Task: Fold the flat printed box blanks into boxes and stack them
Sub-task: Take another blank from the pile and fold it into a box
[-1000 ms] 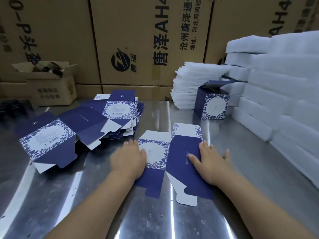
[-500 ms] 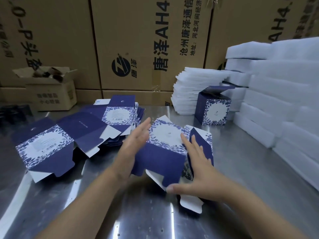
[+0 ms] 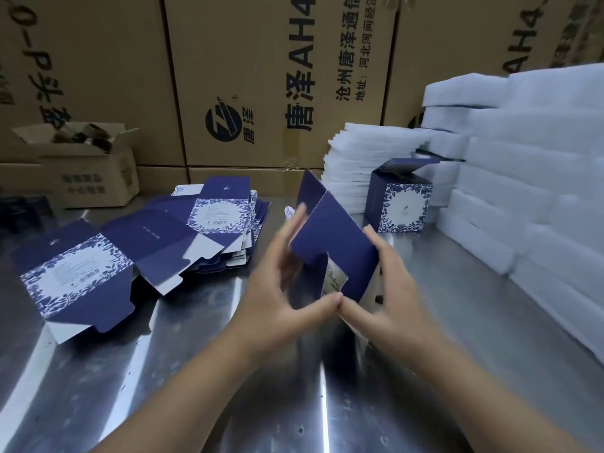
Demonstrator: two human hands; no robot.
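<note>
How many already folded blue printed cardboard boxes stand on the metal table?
1: the folded blue floral cardboard box stands far right, beside the white foam sheets. Others may hide behind them.
</note>
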